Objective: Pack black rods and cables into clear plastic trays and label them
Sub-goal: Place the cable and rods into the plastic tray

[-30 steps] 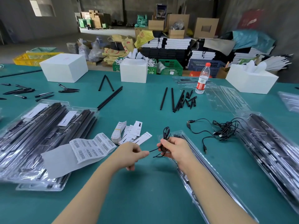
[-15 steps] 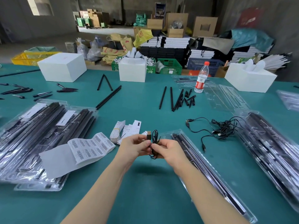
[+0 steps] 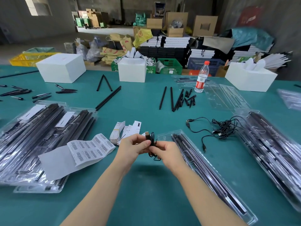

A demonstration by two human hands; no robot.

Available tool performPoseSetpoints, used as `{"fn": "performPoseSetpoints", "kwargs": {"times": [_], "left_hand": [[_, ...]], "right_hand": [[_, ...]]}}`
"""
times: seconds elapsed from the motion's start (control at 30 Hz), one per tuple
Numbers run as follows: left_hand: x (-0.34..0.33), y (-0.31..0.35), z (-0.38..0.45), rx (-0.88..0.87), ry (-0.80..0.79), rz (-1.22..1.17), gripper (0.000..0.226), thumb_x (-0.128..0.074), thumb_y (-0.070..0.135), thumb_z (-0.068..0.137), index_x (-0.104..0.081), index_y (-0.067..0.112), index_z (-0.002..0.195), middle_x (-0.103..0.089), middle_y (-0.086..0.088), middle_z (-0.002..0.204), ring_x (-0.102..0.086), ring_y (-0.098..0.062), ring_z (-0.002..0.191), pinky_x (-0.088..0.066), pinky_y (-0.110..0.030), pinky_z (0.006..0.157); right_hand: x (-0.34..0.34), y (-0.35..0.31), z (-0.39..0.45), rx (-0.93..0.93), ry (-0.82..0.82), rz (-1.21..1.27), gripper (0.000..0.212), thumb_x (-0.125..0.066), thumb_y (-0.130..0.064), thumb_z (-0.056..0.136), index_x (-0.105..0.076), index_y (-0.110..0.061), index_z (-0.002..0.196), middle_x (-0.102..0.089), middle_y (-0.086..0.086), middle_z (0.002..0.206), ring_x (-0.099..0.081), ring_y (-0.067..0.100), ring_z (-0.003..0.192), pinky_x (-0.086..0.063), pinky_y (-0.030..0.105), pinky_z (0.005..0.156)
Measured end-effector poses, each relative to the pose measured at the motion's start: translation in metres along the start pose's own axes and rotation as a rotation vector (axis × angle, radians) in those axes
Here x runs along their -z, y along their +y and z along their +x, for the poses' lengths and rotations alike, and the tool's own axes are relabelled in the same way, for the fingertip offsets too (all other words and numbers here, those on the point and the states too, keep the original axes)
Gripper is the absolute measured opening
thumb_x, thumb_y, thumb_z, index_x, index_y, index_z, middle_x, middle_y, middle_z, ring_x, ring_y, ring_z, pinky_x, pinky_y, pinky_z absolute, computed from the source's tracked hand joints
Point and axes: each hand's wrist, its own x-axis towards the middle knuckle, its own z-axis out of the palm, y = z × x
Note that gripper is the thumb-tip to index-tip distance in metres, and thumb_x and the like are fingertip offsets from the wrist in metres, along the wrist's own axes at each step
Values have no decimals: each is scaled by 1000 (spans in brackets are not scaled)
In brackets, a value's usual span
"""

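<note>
Fingers of both hands were curled round a small coiled black cable: my left hand pinched the coil just under its USB plug, and my right hand pinched it from the other side. I held it above the green table, just left of the near end of the open clear tray.

That tray ran away from the cable toward the lower right and held long black rods lying lengthwise. Farther right of it, a stack of filled clear trays was packed with more rods. Left of the cable, another pile of filled trays carried white labels on its lids, and a barcode sticker sheet lay draped over its near edge. I could not read the barcode print.

Just beyond the cable sat a banded bundle of white labels and loose paper tags. Right of those, a tangle of loose black cables lay between the open tray and the right-hand stack. Farther back from the cable, loose black rods and short black tips were scattered, with empty clear trays and a water bottle with a red cap and red label beside them; its writing was too small for me to read. Three white boxes stood along the far edge.
</note>
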Motion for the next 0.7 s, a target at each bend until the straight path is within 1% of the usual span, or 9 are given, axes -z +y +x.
{"fn": "performPoseSetpoints", "kwargs": {"times": [0.1, 0.2, 0.27, 0.33, 0.43, 0.5, 0.57, 0.67, 0.7], "left_hand": [[6, 2, 1, -55, -22, 227, 11, -73, -1, 87, -72, 10, 90, -75, -9, 83, -71, -20, 76, -57, -27, 74], [13, 11, 3, -119, -90, 537, 43, -74, 6, 87, -62, 26, 123, -67, 1, 94, -66, -12, 78, -53, -30, 79], [14, 20, 3, -213, -231, 821, 61, -71, 18, 89, -47, 39, 142, -53, 7, 114, -60, -3, 89, -48, -17, 83], [10, 24, 1, -325, -352, 1137, 53, -64, 33, 94, -45, 44, 143, -43, 13, 122, -53, -1, 96, -40, -13, 85], [0, 28, 1, -348, -356, 1515, 30, -44, 48, 102, -55, 32, 124, -46, 7, 108, -47, -17, 106, -42, -32, 87], [-3, 32, 5, -250, -306, 1589, 31, -37, 44, 105, -58, 23, 114, -47, 2, 99, -52, -23, 104, -42, -35, 83], [-2, 34, 10, -180, -276, 1565, 33, -37, 40, 106, -63, 21, 113, -53, 0, 102, -56, -22, 99, -41, -34, 78], [1, 33, 10, -160, -202, 1405, 29, -44, 35, 104, -68, 18, 106, -66, -1, 100, -61, -21, 90, -48, -36, 77], [1, 33, 10, -158, -180, 1332, 27, -47, 33, 103, -70, 18, 104, -69, -1, 97, -63, -21, 89, -50, -37, 78]], "right_hand": [[2, 4, 2, 21, -10, -53, 11, -68, -10, 90, -77, -14, 85, -69, 3, 73, -56, 11, 65, -47, 26, 68], [5, 5, 2, 11, -42, -144, 13, -65, -11, 91, -74, -12, 82, -65, 5, 70, -52, 14, 65, -43, 31, 67], [7, 5, 4, 20, -57, -340, 16, -64, -18, 92, -71, -16, 78, -64, 7, 69, -50, 16, 63, -40, 32, 64], [7, 1, 7, 48, -67, -555, 20, -62, -20, 92, -65, -18, 73, -63, 4, 68, -49, 17, 61, -39, 32, 61], [5, -8, 9, 97, -85, -673, 20, -56, -17, 94, -65, -17, 76, -62, -5, 70, -56, 18, 65, -44, 32, 62], [2, -9, 8, 92, -107, -645, 29, -51, -22, 99, -59, -21, 71, -59, -8, 65, -51, 9, 56, -42, 31, 56], [0, -8, 5, 84, -136, -605, 27, -47, -24, 101, -54, -24, 75, -55, -7, 67, -42, 7, 52, -36, 27, 52], [-4, -3, 1, 138, -159, -588, 11, -49, -22, 100, -60, -23, 103, -61, 0, 86, -49, 11, 67, -39, 23, 59], [-7, -1, 0, 154, -141, -566, 15, -52, -22, 99, -60, -24, 111, -63, -3, 93, -55, 10, 76, -43, 21, 66]]}}
